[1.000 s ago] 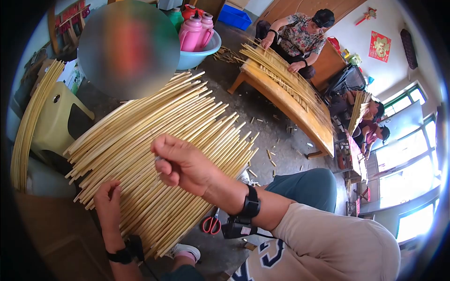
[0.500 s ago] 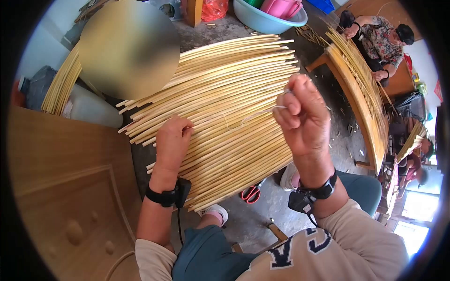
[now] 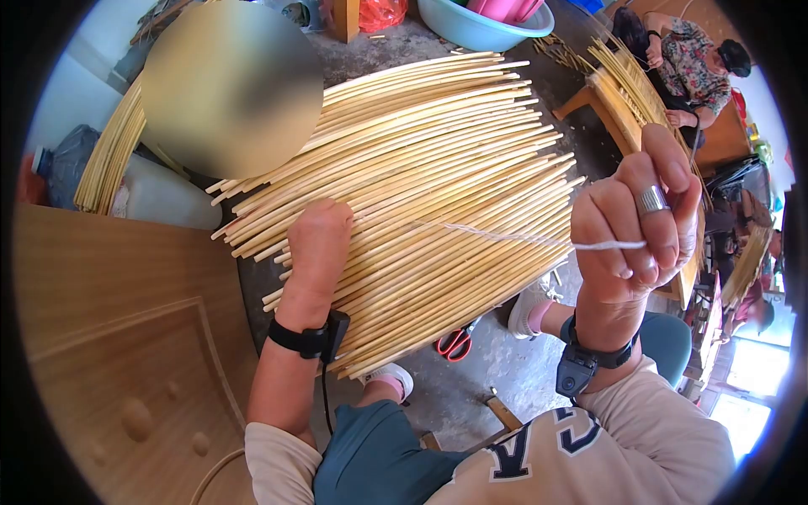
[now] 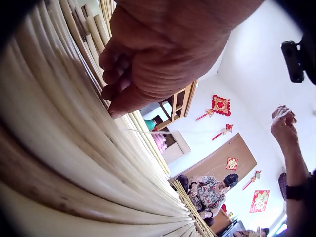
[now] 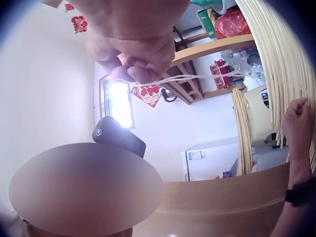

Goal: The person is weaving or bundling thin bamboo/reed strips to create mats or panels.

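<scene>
A layer of pale, slender sticks (image 3: 438, 168), laid side by side, spreads before me. My left hand (image 3: 318, 248) is low over their left part with its fingers curled, pinching the white string (image 3: 505, 236) close to the sticks. In the left wrist view its thumb tip (image 4: 116, 112) is right at the sticks, and the string leads away from there. My right hand (image 3: 635, 223), wearing a wide silver ring (image 3: 652, 199), is raised beyond the sticks' right ends and grips the string's other part. Between the hands the string runs nearly straight above the sticks.
Red-handled scissors (image 3: 454, 343) lie on the floor by my feet. A wooden panel (image 3: 126, 337) stands close on my left, near a bundle of sticks (image 3: 109, 160). A blue basin (image 3: 484, 25) is behind; at the right another person (image 3: 690, 63) works at a wooden table (image 3: 610, 109).
My right hand has moved far to the right and turned, drawing the string from slack to nearly straight. The left hand came over the sticks' left part and stayed there. The view has swung too.
</scene>
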Demonstrator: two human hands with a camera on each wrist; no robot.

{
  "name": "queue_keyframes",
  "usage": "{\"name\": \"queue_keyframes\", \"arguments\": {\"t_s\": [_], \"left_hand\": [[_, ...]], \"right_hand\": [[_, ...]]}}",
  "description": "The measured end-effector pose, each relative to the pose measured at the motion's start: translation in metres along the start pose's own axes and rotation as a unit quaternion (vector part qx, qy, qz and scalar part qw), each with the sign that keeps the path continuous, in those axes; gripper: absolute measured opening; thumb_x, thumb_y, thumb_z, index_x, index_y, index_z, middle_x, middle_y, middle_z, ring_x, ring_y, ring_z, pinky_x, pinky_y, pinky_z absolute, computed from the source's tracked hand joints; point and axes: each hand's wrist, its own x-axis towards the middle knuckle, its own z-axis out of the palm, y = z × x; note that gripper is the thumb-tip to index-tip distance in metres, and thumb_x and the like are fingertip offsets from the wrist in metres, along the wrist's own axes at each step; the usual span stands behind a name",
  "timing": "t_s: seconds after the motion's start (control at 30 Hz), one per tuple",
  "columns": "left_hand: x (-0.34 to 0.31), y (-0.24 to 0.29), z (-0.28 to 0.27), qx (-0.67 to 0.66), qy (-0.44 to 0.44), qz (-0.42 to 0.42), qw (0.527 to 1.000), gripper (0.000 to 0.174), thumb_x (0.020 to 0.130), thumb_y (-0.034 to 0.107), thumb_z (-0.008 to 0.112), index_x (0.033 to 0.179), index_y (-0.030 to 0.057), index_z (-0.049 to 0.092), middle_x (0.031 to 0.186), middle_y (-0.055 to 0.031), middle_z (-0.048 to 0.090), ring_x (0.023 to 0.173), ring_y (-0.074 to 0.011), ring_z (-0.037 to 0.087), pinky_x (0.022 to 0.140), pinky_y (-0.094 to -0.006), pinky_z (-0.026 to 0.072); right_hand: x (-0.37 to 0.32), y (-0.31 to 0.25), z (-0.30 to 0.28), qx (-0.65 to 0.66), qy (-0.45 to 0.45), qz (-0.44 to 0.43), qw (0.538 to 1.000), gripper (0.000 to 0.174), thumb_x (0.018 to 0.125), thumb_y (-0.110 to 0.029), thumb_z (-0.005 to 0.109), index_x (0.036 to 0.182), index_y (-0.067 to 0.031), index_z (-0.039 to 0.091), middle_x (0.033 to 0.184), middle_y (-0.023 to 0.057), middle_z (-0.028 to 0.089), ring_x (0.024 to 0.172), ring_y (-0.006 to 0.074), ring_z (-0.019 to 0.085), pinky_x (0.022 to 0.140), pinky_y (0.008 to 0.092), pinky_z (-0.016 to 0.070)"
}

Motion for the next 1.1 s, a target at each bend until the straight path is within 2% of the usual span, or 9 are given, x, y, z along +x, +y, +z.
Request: {"name": "queue_keyframes", "arguments": {"t_s": [0.1,0.17,0.2,0.23,0.27,0.33,0.4,0.47,1.1], "left_hand": [[0.001,-0.001,0.001,0.006,0.002,0.018,1.000,0.005,0.071,0.007,0.066,0.071,0.0070,0.062,0.068,-0.0090,0.055,0.068,-0.0288,0.056,0.058,-0.0372,0.0452],[0.001,-0.003,0.003,0.008,0.000,0.022,1.000,0.005,0.070,0.008,0.067,0.071,0.0076,0.062,0.068,-0.0087,0.055,0.068,-0.0283,0.056,0.058,-0.0371,0.0454],[0.001,-0.005,0.005,0.016,-0.006,0.019,1.000,0.006,0.070,0.008,0.068,0.071,0.0080,0.062,0.068,-0.0082,0.056,0.068,-0.0280,0.057,0.058,-0.0371,0.0456],[0.001,-0.006,0.006,0.024,-0.012,0.017,0.999,0.006,0.070,0.009,0.068,0.070,0.0084,0.062,0.068,-0.0077,0.056,0.068,-0.0277,0.057,0.058,-0.0372,0.0457],[0.002,-0.007,0.007,0.024,-0.012,0.017,1.000,0.006,0.070,0.009,0.068,0.070,0.0084,0.062,0.068,-0.0077,0.056,0.068,-0.0277,0.057,0.058,-0.0372,0.0457],[0.002,-0.006,0.005,0.028,-0.011,0.036,0.999,0.008,0.069,0.009,0.069,0.072,0.0082,0.062,0.069,-0.0075,0.057,0.068,-0.0276,0.057,0.058,-0.0375,0.0460],[0.002,-0.005,0.003,0.032,-0.014,0.036,0.999,0.009,0.069,0.008,0.069,0.073,0.0080,0.061,0.069,-0.0076,0.057,0.069,-0.0276,0.058,0.058,-0.0376,0.0461],[0.002,-0.005,0.003,0.036,-0.016,0.035,0.999,0.010,0.069,0.008,0.069,0.074,0.0079,0.061,0.070,-0.0077,0.058,0.069,-0.0276,0.058,0.059,-0.0377,0.0462],[0.000,-0.010,0.006,-0.012,0.026,0.020,0.999,0.011,0.067,0.008,0.066,0.070,0.0091,0.055,0.069,-0.0068,0.056,0.067,-0.0273,0.057,0.055,-0.0381,0.0448]], "right_hand": [[0.004,0.002,-0.008,0.074,-0.109,0.054,0.990,0.011,0.095,-0.015,0.046,0.088,-0.0092,0.041,0.049,-0.0006,0.051,0.034,0.0061,0.046,0.032,0.0164,0.0349],[0.004,0.012,-0.010,0.061,-0.127,0.107,0.984,0.012,0.093,-0.016,0.050,0.090,-0.0062,0.044,0.050,-0.0016,0.046,0.039,0.0054,0.044,0.033,0.0174,0.0267],[-0.001,0.024,-0.013,0.034,-0.092,0.133,0.986,0.006,0.092,-0.011,0.049,0.090,-0.0063,0.047,0.052,-0.0006,0.046,0.039,0.0051,0.043,0.033,0.0174,0.0268],[-0.008,0.038,-0.009,0.015,0.030,0.174,0.984,0.003,0.092,-0.010,0.050,0.092,-0.0068,0.049,0.054,-0.0002,0.046,0.041,0.0050,0.044,0.034,0.0170,0.0272],[-0.010,0.051,-0.005,-0.160,0.114,0.238,0.951,0.005,0.093,-0.013,0.051,0.094,-0.0081,0.050,0.058,-0.0006,0.050,0.044,0.0042,0.046,0.035,0.0165,0.0289],[-0.019,0.102,-0.033,-0.296,0.106,0.392,0.864,0.012,0.094,-0.021,0.050,0.093,-0.0095,0.051,0.062,0.0001,0.057,0.043,0.0033,0.046,0.037,0.0162,0.0325],[-0.026,0.116,-0.044,-0.294,0.099,0.387,0.868,0.011,0.094,-0.019,0.050,0.093,-0.0083,0.050,0.060,0.0013,0.057,0.042,0.0050,0.047,0.037,0.0178,0.0342],[-0.037,0.141,-0.054,-0.345,0.144,0.451,0.810,0.012,0.094,-0.020,0.051,0.096,-0.0087,0.051,0.061,0.0011,0.058,0.044,0.0050,0.049,0.040,0.0179,0.0364],[-0.048,0.187,-0.069,-0.459,0.140,0.400,0.781,0.013,0.089,-0.013,0.053,0.084,-0.0008,0.055,0.056,0.0052,0.057,0.046,0.0095,0.054,0.041,0.0229,0.0416]]}}
